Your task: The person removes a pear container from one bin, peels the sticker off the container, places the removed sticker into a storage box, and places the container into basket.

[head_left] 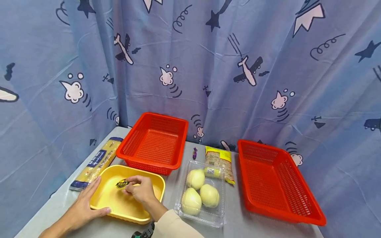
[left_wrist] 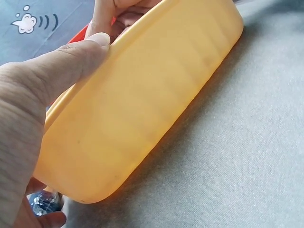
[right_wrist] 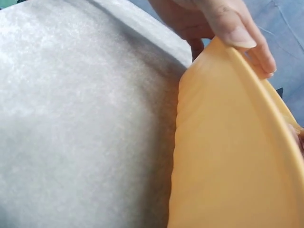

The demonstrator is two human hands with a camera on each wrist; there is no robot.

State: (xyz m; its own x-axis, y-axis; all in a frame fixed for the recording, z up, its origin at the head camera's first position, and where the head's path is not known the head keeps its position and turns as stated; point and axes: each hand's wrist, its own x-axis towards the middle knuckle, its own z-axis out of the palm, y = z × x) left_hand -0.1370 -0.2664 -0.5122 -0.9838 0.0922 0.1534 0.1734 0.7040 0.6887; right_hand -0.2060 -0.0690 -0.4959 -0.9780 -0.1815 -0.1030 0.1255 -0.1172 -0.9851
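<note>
A yellow plastic basin (head_left: 119, 211) stands on the table at the front left. My left hand (head_left: 84, 206) grips its left corner, with the thumb over the near rim and the fingers along the outside; the left wrist view shows that thumb (left_wrist: 71, 61) on the rim. Inside the basin, my right hand (head_left: 141, 190) has its fingers curled and pinches the right edge of a black-and-gold sticker (head_left: 121, 183). How much of the sticker is still stuck to the basin cannot be told. In the right wrist view, only a little of the right hand shows at the right edge.
A spaghetti packet (head_left: 99, 162) lies left of the basin, and a red basket (head_left: 153, 130) behind it. To the right are a clear box (head_left: 218, 218) of three pale pears (head_left: 209, 195), a purple-wrapped candy (head_left: 194, 153), a yellow-topped food bag (head_left: 227, 162) and another red basket (head_left: 259, 208).
</note>
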